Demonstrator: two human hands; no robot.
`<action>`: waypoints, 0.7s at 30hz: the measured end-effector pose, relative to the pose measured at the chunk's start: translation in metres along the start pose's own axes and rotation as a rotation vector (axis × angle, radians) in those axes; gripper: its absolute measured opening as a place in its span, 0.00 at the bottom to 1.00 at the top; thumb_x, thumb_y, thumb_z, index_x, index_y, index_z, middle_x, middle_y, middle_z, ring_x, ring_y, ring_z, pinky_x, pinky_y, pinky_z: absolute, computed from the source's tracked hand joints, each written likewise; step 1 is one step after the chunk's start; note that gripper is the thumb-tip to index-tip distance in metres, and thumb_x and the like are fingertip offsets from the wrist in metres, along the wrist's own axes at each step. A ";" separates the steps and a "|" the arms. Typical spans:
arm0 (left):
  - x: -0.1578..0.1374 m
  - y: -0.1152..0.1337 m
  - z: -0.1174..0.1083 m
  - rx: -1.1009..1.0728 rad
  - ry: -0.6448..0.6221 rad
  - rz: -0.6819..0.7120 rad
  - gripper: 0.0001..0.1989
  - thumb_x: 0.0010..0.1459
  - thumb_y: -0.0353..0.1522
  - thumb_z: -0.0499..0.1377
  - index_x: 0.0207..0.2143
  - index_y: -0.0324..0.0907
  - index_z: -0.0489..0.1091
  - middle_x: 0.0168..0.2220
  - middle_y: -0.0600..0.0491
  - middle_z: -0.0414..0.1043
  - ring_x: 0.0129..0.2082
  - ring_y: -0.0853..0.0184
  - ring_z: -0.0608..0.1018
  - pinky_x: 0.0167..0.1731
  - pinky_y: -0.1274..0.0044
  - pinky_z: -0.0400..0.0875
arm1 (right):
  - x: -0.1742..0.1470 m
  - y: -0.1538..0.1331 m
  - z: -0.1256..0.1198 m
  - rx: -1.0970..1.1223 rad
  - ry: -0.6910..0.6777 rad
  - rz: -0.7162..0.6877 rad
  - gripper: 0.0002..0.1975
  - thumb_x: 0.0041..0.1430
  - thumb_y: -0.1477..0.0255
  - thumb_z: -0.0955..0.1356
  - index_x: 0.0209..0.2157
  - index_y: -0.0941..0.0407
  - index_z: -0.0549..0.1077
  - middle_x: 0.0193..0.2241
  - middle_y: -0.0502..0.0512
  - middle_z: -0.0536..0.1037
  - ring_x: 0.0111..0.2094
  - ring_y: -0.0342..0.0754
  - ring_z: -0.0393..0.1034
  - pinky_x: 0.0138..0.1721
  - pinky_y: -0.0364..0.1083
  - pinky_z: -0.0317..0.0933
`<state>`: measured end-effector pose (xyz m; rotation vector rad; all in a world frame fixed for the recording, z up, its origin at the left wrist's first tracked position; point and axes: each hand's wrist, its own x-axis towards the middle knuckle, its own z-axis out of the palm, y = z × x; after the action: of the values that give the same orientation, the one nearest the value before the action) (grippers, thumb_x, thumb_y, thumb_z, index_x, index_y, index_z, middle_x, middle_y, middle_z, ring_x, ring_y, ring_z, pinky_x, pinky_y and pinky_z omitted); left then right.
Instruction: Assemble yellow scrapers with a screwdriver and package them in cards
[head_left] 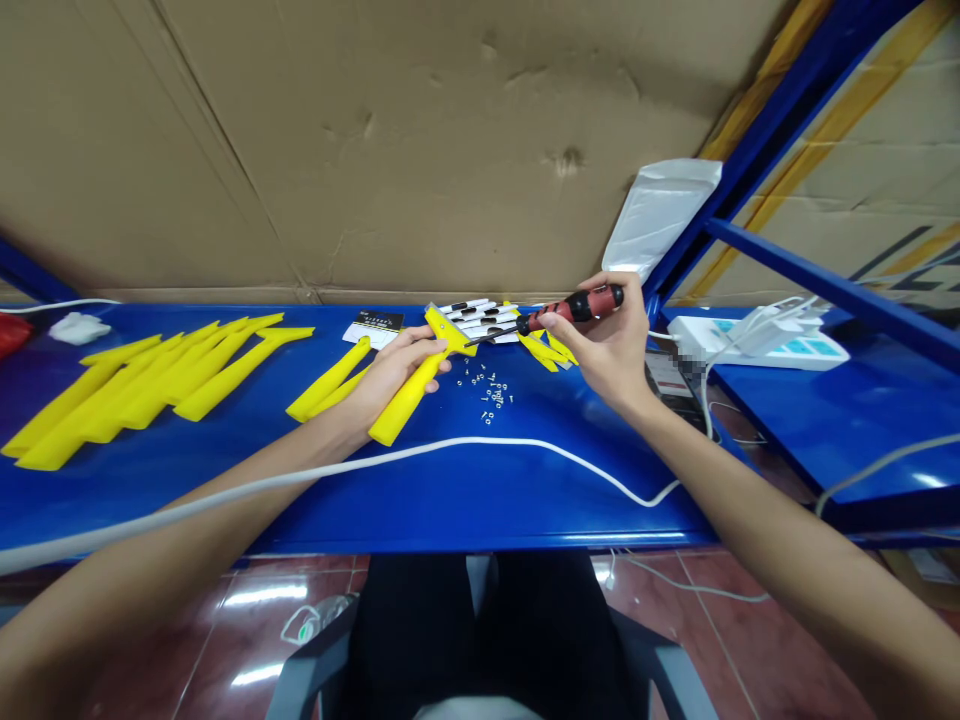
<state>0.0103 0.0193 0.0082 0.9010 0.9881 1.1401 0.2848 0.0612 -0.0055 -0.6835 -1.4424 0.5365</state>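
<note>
My left hand (pixel 401 362) is closed around a yellow scraper (pixel 407 400), its wide head tilted up and away from me. In my right hand (pixel 615 350) is a red and black screwdriver (pixel 574 306), its shaft pointing left. The tip meets or nearly meets the scraper's head; I cannot tell if it touches a screw. Small loose screws and nuts (pixel 495 392) lie scattered on the blue table below. Behind them are several white and black packets (pixel 480 318) and small yellow pieces (pixel 546 350). Yellow handles (pixel 330 380) rest partly behind my left forearm.
Several yellow scrapers (pixel 150 390) lie in a row on the left of the blue table (pixel 465 500). A white cable (pixel 390 455) crosses in front of me. A power strip (pixel 780 345) sits at right, near a blue metal frame (pixel 825 270). Cardboard (pixel 420 150) stands behind.
</note>
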 end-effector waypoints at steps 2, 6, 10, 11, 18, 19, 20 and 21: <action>0.000 0.000 0.000 0.002 0.001 0.002 0.18 0.62 0.26 0.69 0.54 0.39 0.72 0.46 0.44 0.80 0.30 0.70 0.79 0.18 0.82 0.70 | -0.001 -0.003 0.001 0.081 -0.075 0.042 0.32 0.53 0.52 0.84 0.51 0.42 0.68 0.46 0.53 0.82 0.52 0.61 0.83 0.58 0.66 0.78; 0.001 0.001 0.000 0.005 0.003 0.007 0.18 0.62 0.26 0.68 0.54 0.39 0.72 0.43 0.45 0.80 0.29 0.70 0.79 0.18 0.83 0.69 | -0.004 -0.006 0.004 0.190 -0.159 0.072 0.33 0.56 0.54 0.83 0.54 0.42 0.65 0.58 0.56 0.80 0.58 0.60 0.82 0.63 0.67 0.75; 0.001 0.001 -0.001 0.005 -0.001 0.020 0.17 0.63 0.27 0.68 0.54 0.39 0.72 0.41 0.47 0.79 0.28 0.71 0.78 0.18 0.83 0.69 | -0.004 -0.003 0.004 0.166 -0.110 0.075 0.31 0.55 0.54 0.83 0.51 0.42 0.66 0.49 0.53 0.84 0.56 0.61 0.82 0.63 0.68 0.74; 0.001 0.001 -0.002 0.005 -0.001 0.021 0.17 0.63 0.27 0.68 0.54 0.39 0.72 0.40 0.47 0.79 0.28 0.71 0.78 0.18 0.83 0.69 | -0.003 -0.002 0.004 0.146 -0.094 0.074 0.31 0.54 0.54 0.83 0.49 0.42 0.66 0.46 0.52 0.84 0.54 0.61 0.83 0.62 0.68 0.75; 0.004 -0.003 -0.005 0.003 -0.034 0.021 0.17 0.63 0.27 0.69 0.53 0.40 0.71 0.45 0.45 0.80 0.31 0.69 0.80 0.19 0.83 0.71 | 0.000 -0.001 0.003 0.021 0.017 0.013 0.28 0.51 0.57 0.85 0.45 0.44 0.70 0.38 0.51 0.81 0.52 0.63 0.83 0.58 0.67 0.77; 0.004 -0.004 -0.005 -0.003 -0.039 0.019 0.17 0.62 0.27 0.69 0.52 0.41 0.71 0.45 0.45 0.80 0.31 0.69 0.80 0.19 0.83 0.70 | 0.000 -0.001 0.003 0.013 0.027 0.008 0.28 0.52 0.57 0.85 0.46 0.44 0.70 0.39 0.52 0.81 0.53 0.64 0.83 0.59 0.68 0.77; 0.004 -0.004 -0.006 -0.009 -0.042 0.016 0.17 0.62 0.26 0.69 0.52 0.41 0.71 0.45 0.45 0.80 0.31 0.69 0.80 0.19 0.83 0.70 | 0.000 -0.001 0.003 0.014 0.026 0.006 0.27 0.53 0.57 0.84 0.46 0.44 0.70 0.39 0.52 0.82 0.53 0.64 0.83 0.59 0.69 0.77; 0.004 -0.004 -0.006 -0.013 -0.045 0.012 0.17 0.62 0.26 0.69 0.52 0.41 0.71 0.45 0.45 0.80 0.31 0.69 0.80 0.18 0.83 0.70 | 0.000 -0.002 0.003 0.024 0.014 0.010 0.27 0.54 0.57 0.84 0.47 0.43 0.70 0.39 0.52 0.82 0.53 0.63 0.83 0.61 0.69 0.76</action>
<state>0.0065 0.0232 0.0018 0.9192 0.9387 1.1311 0.2820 0.0601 -0.0044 -0.6744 -1.4179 0.5552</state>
